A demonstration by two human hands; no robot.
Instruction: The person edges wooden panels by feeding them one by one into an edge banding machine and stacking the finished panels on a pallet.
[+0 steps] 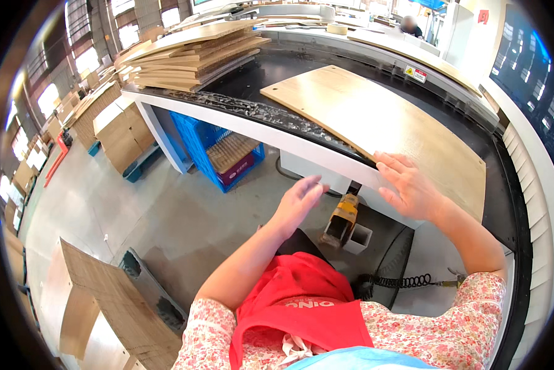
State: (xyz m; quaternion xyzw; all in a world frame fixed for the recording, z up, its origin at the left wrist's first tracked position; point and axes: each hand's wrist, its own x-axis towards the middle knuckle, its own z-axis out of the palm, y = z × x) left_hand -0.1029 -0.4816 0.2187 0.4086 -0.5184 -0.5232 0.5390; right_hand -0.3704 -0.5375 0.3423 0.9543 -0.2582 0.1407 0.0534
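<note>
A flat, light wood-coloured panel point(382, 117) with small holes near its corners lies on the black machine table. My right hand point(407, 185) is at the panel's near edge, fingers stretched out and fingertips on or just beside the edge; whether they press on it I cannot tell. Off to the left, my left hand point(301, 200) hangs in the air in front of the table, apart from the panel. Its fingers are loosely bent and a little apart, with nothing in them.
Several similar boards form a stack point(194, 55) at the table's far left. A blue crate point(212, 151) stands below. A yellow foot pedal point(342, 216) and a coiled black hose point(406, 282) are under the front edge. Large panels point(114, 302) lean at the lower left.
</note>
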